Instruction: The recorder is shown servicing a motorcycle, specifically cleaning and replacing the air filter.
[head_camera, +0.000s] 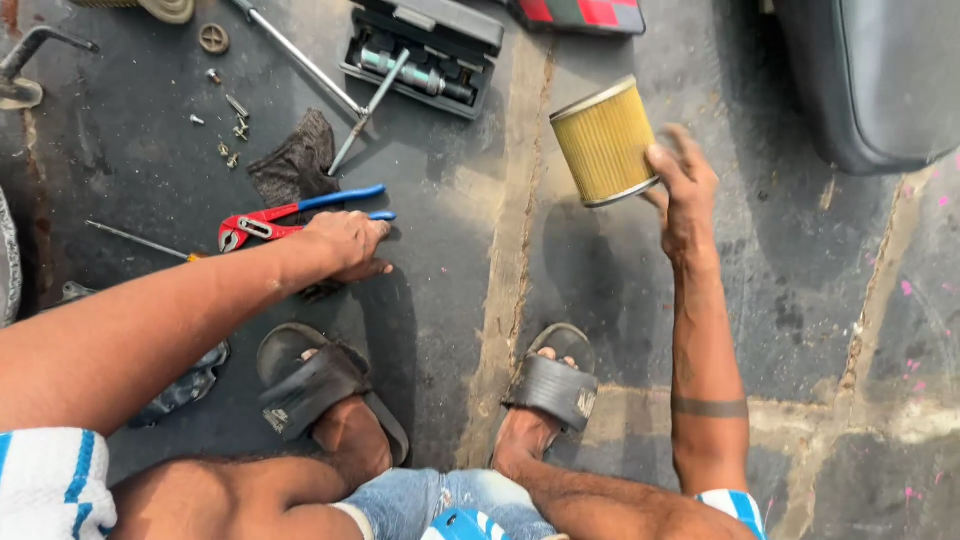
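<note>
Holding a yellow cylindrical filter (604, 142) up off the ground, the right hand (682, 190) has its grip clamped on the filter's lower side, thumb against the metal rim and fingers wrapped behind. The filter is pleated, capped with silver metal rings at both ends, and tilted a little in the air above the dark floor (450, 260).

The left hand (346, 245) reaches across low to the floor, fingers curled together and pointing toward the blue handles of the red pliers (290, 217); whether the grip actually touches the handles or closes on anything I cannot tell. The pliers lie flat, jaws to the left, just beside a crumpled dark rag (297, 160).

Beyond the rag a long T-shaped wrench (330, 85) lies with one end running up over an open black tool case (425, 60) that holds a metal tool. Small screws and bolts (232, 130) are scattered to the left of the rag, and a thin screwdriver (140, 241) lies left of the pliers. Both feet wear dark sandals (320, 385), planted apart on the floor on either side of a pale sandy seam. A dark seat-like shape (870, 80) fills the upper right corner.
</note>
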